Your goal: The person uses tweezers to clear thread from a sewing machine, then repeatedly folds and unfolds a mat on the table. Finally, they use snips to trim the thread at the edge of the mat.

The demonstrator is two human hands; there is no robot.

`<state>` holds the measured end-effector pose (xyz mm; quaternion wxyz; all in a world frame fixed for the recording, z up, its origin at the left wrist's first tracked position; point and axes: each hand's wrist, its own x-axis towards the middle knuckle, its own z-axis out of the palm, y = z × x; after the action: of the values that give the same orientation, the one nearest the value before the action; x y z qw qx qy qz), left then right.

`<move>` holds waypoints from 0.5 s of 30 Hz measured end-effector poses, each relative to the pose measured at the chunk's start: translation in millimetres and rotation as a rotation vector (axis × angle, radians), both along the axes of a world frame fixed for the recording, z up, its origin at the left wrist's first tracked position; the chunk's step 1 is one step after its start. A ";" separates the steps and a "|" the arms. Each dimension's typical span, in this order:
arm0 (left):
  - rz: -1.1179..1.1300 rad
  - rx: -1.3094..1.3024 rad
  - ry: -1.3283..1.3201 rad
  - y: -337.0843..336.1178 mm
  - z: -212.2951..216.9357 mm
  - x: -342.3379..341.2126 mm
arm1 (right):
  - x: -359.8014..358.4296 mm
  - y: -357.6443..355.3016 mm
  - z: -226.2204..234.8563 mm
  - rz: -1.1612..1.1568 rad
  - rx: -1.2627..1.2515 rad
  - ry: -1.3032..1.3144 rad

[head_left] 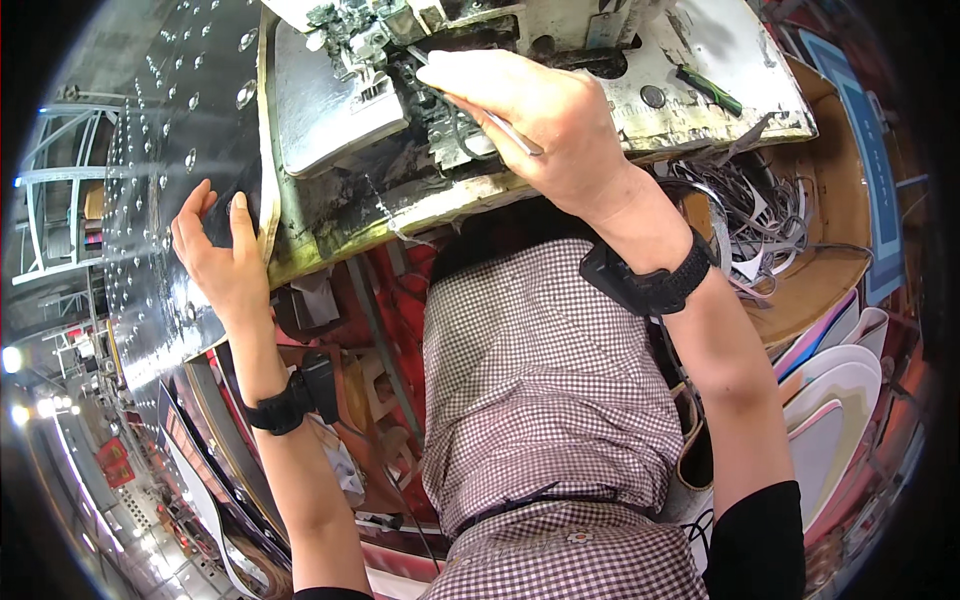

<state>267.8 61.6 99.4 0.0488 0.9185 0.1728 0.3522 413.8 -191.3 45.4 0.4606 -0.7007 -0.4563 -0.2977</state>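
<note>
A slim silver tool shaped like tweezers (515,134) is pinched in my right hand (555,115). Its tip points into the sewing machine's (365,45) worn metal mechanism, beside the presser foot area; whether the tip touches anything there I cannot tell. My left hand (222,248) rests with fingers spread on the shiny black board (150,230), close to the table's left edge. Between the hands, a pale metal plate (335,110) lies left of the mechanism.
A green-and-black handled tool (710,88) lies on the stained white tabletop (745,50) at right. Below it, a cardboard box (835,190) holds tangled grey strips (765,210). Curved flat pieces (835,410) stand at lower right. A checked apron (545,370) covers my lap.
</note>
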 end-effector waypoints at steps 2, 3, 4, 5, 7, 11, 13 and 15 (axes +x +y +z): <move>-0.008 -0.002 0.005 0.8 -1.0 0.6 | 0.4 1.6 -2.7 -0.009 0.002 -0.022; -0.008 -0.006 0.012 1.3 -1.3 0.1 | -0.1 2.2 -3.0 -0.012 0.004 -0.020; -0.015 0.003 0.014 3.5 -1.8 -0.5 | -1.3 2.5 -2.6 -0.001 0.015 0.000; -0.017 0.005 0.016 4.2 -2.3 -0.7 | -2.6 2.5 -2.4 0.009 0.027 0.020; -0.023 -0.005 0.017 5.1 -2.6 0.2 | -5.4 1.7 -2.5 0.010 0.029 0.040; -0.007 0.005 0.025 6.9 -4.7 0.6 | -8.9 2.0 -4.6 0.007 0.031 0.078; -0.006 0.010 0.027 6.6 -4.9 1.1 | -8.9 1.0 -4.8 0.005 0.039 0.082; -0.003 0.013 0.030 5.9 -4.6 1.5 | -9.2 0.7 -5.5 0.006 0.047 0.087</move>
<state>269.3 67.5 94.8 0.0407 0.9244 0.1696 0.3392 404.5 -190.5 39.9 0.4971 -0.7007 -0.4309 -0.2760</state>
